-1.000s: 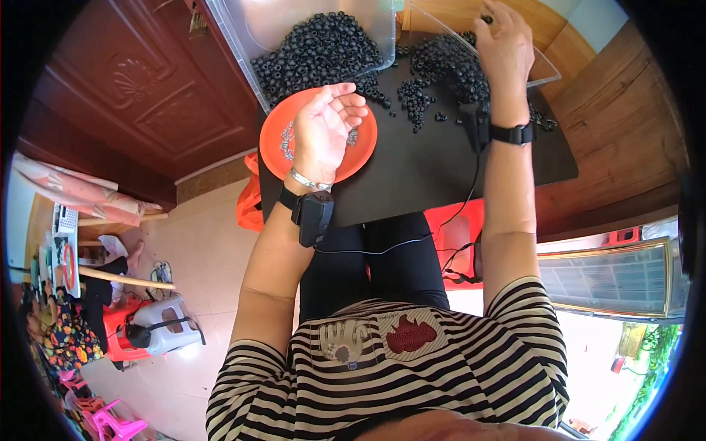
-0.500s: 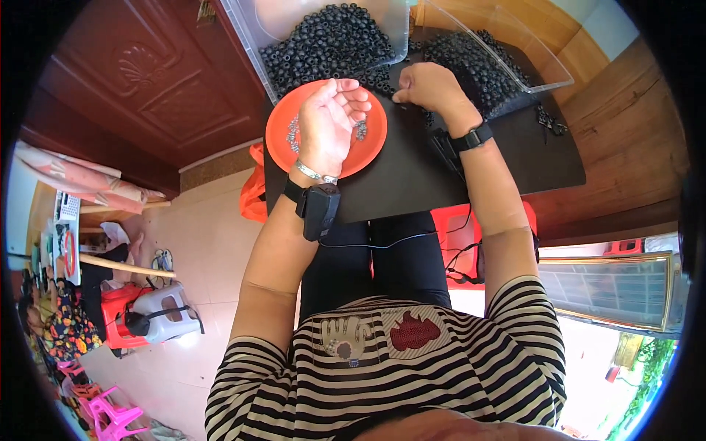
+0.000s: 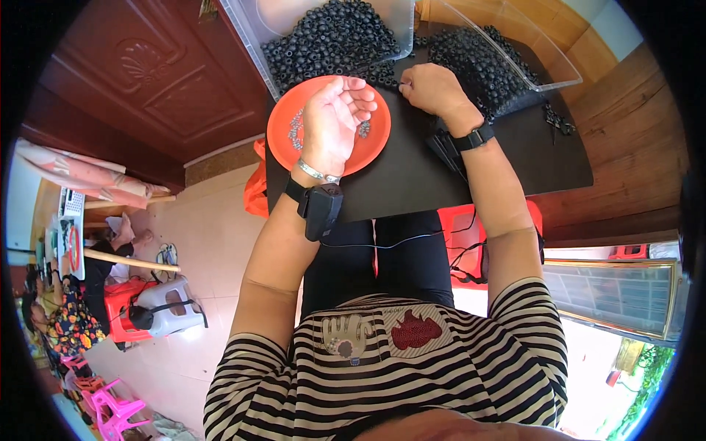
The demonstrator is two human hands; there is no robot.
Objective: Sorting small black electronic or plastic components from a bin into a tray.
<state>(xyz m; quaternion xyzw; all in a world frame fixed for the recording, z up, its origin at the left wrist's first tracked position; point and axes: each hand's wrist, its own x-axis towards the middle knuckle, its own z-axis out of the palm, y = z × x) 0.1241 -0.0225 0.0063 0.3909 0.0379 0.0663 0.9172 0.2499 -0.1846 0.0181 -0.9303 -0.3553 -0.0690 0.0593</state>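
Observation:
An orange plate [image 3: 375, 147] lies on the dark table, with small silvery metal pieces [image 3: 296, 131] in it. Over the plate is my left hand [image 3: 338, 117], palm up, its fingers loosely curled and apart from the thumb; nothing shows on the palm. To the right, my right hand [image 3: 434, 90] is closed in a pinch just above the table, beside black bead-like rings [image 3: 334, 40]. Whatever the right fingertips hold is hidden or too small to make out. The rings are heaped in a clear plastic bin [image 3: 254, 51] tipped toward me.
A second clear bin [image 3: 548, 81] with more black rings stands at the back right. Some dark small parts [image 3: 555, 121] lie by the dark table's [image 3: 515, 162] right side. A black device [image 3: 445, 151] is near my right wrist. Stools [image 3: 169, 305] and another person [image 3: 70, 316] are far left.
The view has shifted slightly. My right hand stays pinched close to the black rings, its fingertips turned a little. My left hand keeps nearly the same pose over the plate.

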